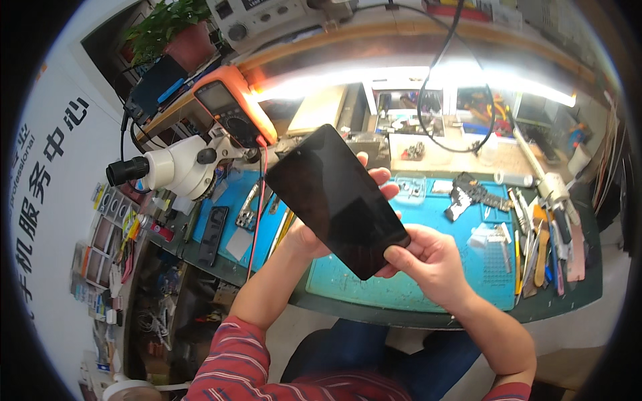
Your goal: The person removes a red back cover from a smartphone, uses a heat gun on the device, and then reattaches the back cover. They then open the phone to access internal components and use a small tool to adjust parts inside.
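A black smartphone (pixel 334 200), its dark screen facing me, is held tilted above the workbench. My left hand (pixel 307 239) is closed round it from behind, with the thumb side at the left edge and fingertips showing past the right edge. At the lower right corner, my right hand (pixel 431 262) pinches the phone between thumb and fingers. Beneath both hands lies a blue work mat (pixel 354 289). The back of the phone is hidden from this view.
To the left stand a white microscope (pixel 177 166) and an orange multimeter (pixel 234 107) with a hanging red lead. A dark phone frame (pixel 213 235) lies by the mat's left side. Black phone parts (pixel 471 194) and several hand tools (pixel 543 247) occupy the right.
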The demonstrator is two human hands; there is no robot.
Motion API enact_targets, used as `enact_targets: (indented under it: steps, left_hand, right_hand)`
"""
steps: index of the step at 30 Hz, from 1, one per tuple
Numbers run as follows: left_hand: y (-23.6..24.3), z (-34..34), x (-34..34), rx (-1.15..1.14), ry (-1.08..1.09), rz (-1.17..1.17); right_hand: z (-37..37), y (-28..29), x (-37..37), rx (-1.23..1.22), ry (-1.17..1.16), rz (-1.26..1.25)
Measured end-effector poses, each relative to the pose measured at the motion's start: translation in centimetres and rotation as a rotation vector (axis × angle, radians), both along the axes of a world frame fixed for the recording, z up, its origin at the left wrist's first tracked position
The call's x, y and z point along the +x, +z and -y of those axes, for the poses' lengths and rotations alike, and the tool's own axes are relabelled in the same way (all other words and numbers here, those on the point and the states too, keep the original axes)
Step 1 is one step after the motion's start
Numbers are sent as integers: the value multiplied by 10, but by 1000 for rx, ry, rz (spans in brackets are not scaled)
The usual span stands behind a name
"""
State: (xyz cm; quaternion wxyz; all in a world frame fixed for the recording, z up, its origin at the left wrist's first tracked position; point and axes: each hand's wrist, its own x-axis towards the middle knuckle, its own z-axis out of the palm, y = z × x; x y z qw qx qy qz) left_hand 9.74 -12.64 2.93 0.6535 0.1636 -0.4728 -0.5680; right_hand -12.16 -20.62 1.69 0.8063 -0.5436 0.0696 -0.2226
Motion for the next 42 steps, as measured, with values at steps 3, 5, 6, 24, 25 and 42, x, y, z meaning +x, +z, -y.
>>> enact_targets:
  steps: [3, 5, 6, 24, 25, 42]
  left_hand:
    - [5, 0, 1, -51, 30, 40]
    - [-7, -6, 10, -17, 84, 45]
    - [-12, -7, 12, 6, 110, 46]
    - [-21, -18, -61, 248, 288, -7]
    - [-21, -19, -59, 253, 283, 3]
    - [-26, -5, -40, 222, 349, 10]
  right_hand:
    - [2, -12, -2, -131, -153, -4]
    - [5, -12, -6, -206, -310, -2]
    - [9, -11, -9, -242, -342, -49]
    - [-18, -46, -87, -535, -570, -447]
    - [-18, -44, -85, -523, -566, -457]
    - [-20, -28, -89, -980, -689, -518]
